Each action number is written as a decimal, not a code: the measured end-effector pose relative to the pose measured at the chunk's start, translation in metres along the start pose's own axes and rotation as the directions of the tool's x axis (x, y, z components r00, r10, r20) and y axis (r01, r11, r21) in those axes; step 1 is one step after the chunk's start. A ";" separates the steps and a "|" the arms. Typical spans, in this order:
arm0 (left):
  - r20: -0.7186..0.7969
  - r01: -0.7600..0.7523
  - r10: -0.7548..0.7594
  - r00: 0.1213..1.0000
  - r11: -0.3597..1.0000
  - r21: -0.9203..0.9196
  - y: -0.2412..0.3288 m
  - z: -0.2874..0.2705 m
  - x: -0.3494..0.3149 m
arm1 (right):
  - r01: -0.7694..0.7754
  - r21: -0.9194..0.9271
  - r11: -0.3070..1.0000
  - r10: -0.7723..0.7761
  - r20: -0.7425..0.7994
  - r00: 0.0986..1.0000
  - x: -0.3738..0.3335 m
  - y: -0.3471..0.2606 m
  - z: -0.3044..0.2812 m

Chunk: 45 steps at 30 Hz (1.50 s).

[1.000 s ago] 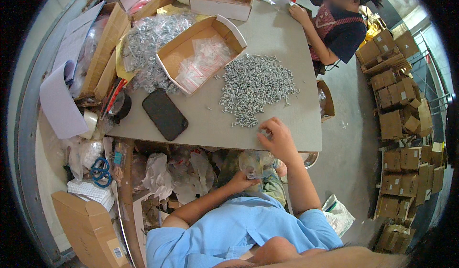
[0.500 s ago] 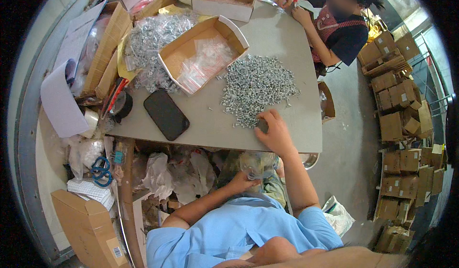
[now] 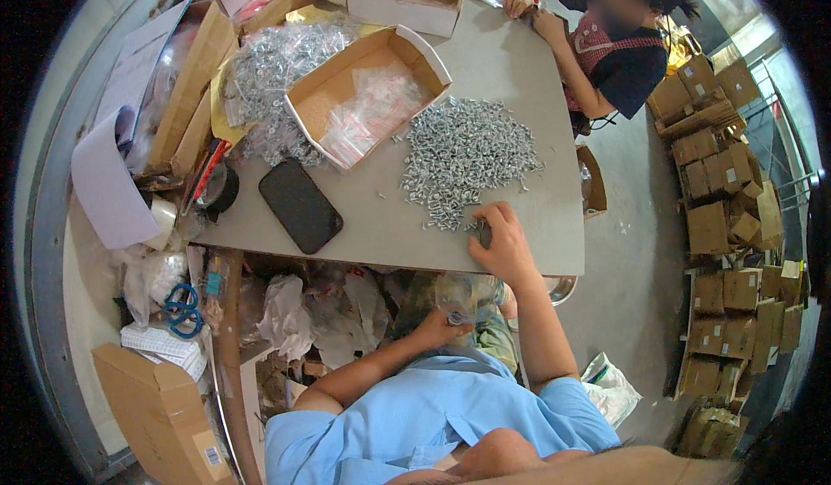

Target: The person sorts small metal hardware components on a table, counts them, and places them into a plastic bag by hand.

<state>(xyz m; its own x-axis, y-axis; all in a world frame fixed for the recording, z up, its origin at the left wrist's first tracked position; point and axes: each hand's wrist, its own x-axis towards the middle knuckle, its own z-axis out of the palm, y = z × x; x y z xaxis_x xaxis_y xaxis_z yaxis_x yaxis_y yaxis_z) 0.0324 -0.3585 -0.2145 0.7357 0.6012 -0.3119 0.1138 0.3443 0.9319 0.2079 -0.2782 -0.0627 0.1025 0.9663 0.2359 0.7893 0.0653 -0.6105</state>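
A heap of small silver screws is spread on the grey table. At its near edge my right hand bends over, thumb and fingertips curled in around a few screws against the tabletop. Below the table's front edge, over my lap, my left hand is closed on a clear plastic bag; what the bag contains is too unclear to make out. Left of the heap, an open cardboard tray holds small clear zip bags.
A black phone lies near the front edge. Filled clear bags pile up behind it, beside a tape roll. Blue-handled scissors hang at lower left. Another person works at the far right corner. Stacked cartons line the right.
My right hand has shifted slightly right along the heap's near edge, its fingers curling closer together. The left hand and the bag stay almost in place.
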 end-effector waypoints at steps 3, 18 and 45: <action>0.002 0.031 -0.031 1.000 0.999 -0.014 0.002 -0.001 -0.001 | -0.008 0.012 1.000 0.008 0.007 1.000 0.001 -0.001 0.000; 0.038 0.045 -0.043 0.998 0.998 -0.042 0.011 -0.001 -0.003 | -0.027 -0.024 0.999 0.030 0.123 0.992 -0.026 -0.008 -0.010; -0.004 -0.072 0.072 0.997 0.997 0.035 -0.009 0.000 0.004 | -0.107 0.093 0.990 0.070 0.334 0.940 -0.011 -0.022 -0.007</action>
<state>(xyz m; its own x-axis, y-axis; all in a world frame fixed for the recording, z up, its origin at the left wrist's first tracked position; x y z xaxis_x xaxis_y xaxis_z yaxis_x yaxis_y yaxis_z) 0.0343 -0.3594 -0.2238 0.7392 0.6276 -0.2443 0.0839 0.2742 0.9580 0.1930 -0.2921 -0.0467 -0.0502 0.9960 -0.0735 0.7137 -0.0157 -0.7003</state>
